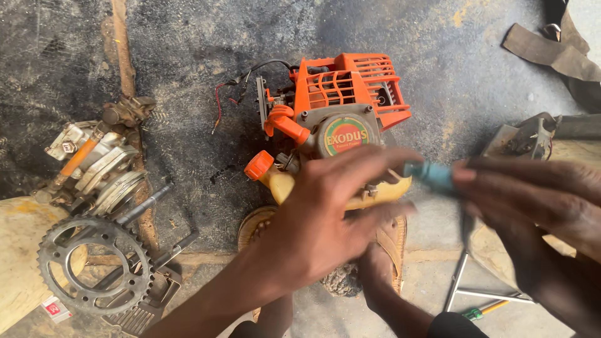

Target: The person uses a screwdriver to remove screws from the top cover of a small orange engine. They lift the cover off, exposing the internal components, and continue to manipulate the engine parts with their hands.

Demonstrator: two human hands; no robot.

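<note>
A small orange engine (341,100) with a yellowish fuel tank (285,184) and an orange cap (258,166) sits on the dark oily floor. My left hand (325,216) hovers over the tank with its fingers spread and holds nothing. My right hand (532,200) grips a tool with a blue-green handle (432,175), its dark shaft pointing down; the hand is blurred. Below the engine my feet in brown sandals (388,250) rest on the floor.
At the left lie a grey engine part (94,163), a toothed sprocket (94,263) and a black foot peg (144,307). Loose red and black wires (231,94) trail from the engine. A metal frame (476,291), a green-handled screwdriver (479,311) and dark straps (551,53) are at the right.
</note>
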